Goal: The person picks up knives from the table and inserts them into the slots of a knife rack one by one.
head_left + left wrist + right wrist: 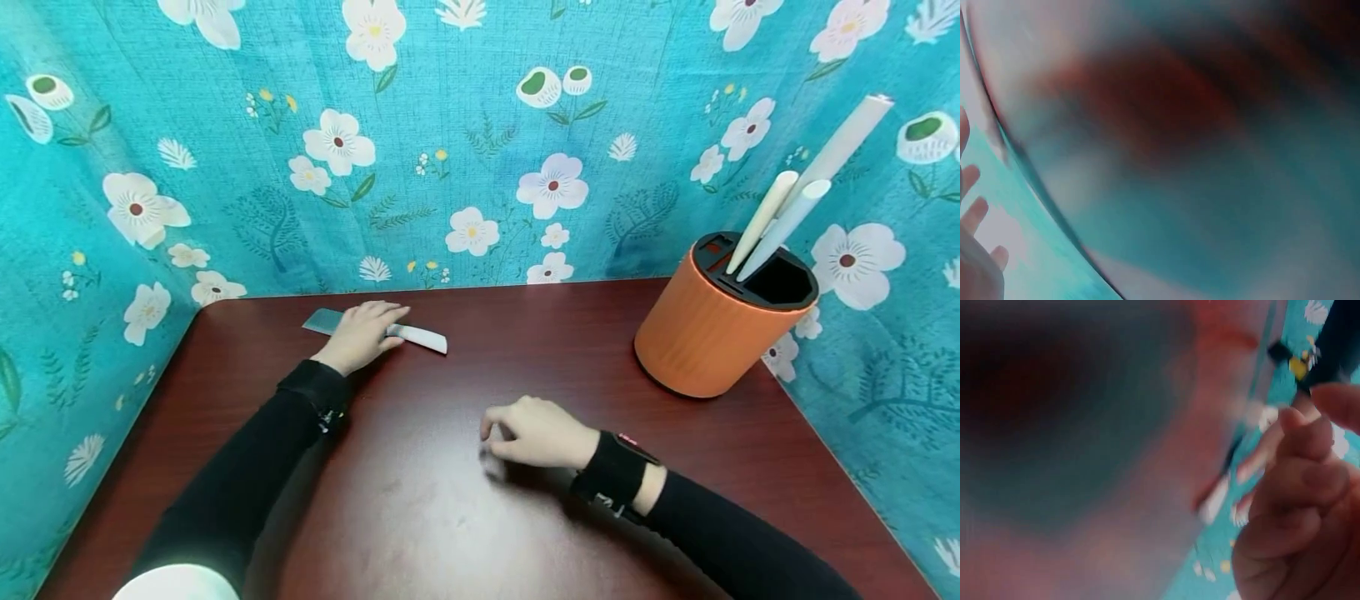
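A knife with a white handle [423,337] and a blade [324,322] that looks teal lies flat near the back left of the table. Over its middle is my left hand [362,333], palm down, fingers reaching forward and thumb beside the handle; it hides part of the knife. The left wrist view shows those fingers [975,215] spread and relaxed at the edge. My right hand [536,432] hovers above the middle of the table, fingers loosely curled around nothing. In the right wrist view its bent fingers [1294,506] hold nothing, and the white knife handle [1215,499] shows beyond.
At the right stands an orange knife block [708,333] with a black top, holding several light-coloured handles [783,229]. The dark reddish table [420,467] is bordered by a teal flowered cloth [420,233] at the back and sides. Both wrist views are largely blurred.
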Demonstrator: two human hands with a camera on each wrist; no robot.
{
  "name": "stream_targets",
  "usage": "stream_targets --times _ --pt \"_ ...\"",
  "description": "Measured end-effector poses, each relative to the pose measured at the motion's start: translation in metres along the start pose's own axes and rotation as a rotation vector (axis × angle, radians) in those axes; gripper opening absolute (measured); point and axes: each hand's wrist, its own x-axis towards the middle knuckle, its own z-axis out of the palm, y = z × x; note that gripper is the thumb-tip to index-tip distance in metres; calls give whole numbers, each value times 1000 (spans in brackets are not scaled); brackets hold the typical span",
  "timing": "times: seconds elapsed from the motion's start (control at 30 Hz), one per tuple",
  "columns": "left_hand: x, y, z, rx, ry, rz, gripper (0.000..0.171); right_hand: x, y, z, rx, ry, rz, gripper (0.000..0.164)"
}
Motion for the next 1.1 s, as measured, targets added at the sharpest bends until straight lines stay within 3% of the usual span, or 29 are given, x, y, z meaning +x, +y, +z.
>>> stream_targets --times 0.1,0.23,0.4,0.5,0.6,0.73,0.83,0.9,1.0,1.1 --pt "12 20 4 -2 -30 97 57 6 -7 15 53 -61 -8 6" --pt "26 35 11 -4 -23 198 46 3 -14 20 120 -93 -7 5" --pt "40 43 15 4 18 259 29 -1 -16 19 196 -82 -2 5" --pt "38 45 11 24 45 282 23 -1 -17 16 200 -57 -9 8" --pt "25 46 -3 24 134 293 25 2 -20 6 206 36 -15 10" --pt "1 62 -38 -48 338 270 33 6 -26 -15 397 268 -4 17" --pt "-22 96 -62 -145 481 236 39 2 -34 -35 552 449 -19 38" --pt "-39 125 -73 -215 565 236 43 -4 -40 -47 580 533 -42 54" --pt "-65 169 -81 -311 644 280 42 -15 -49 -62 507 593 -132 73" --pt "-84 205 -83 -365 695 333 38 -25 -55 -71 358 607 -254 75"
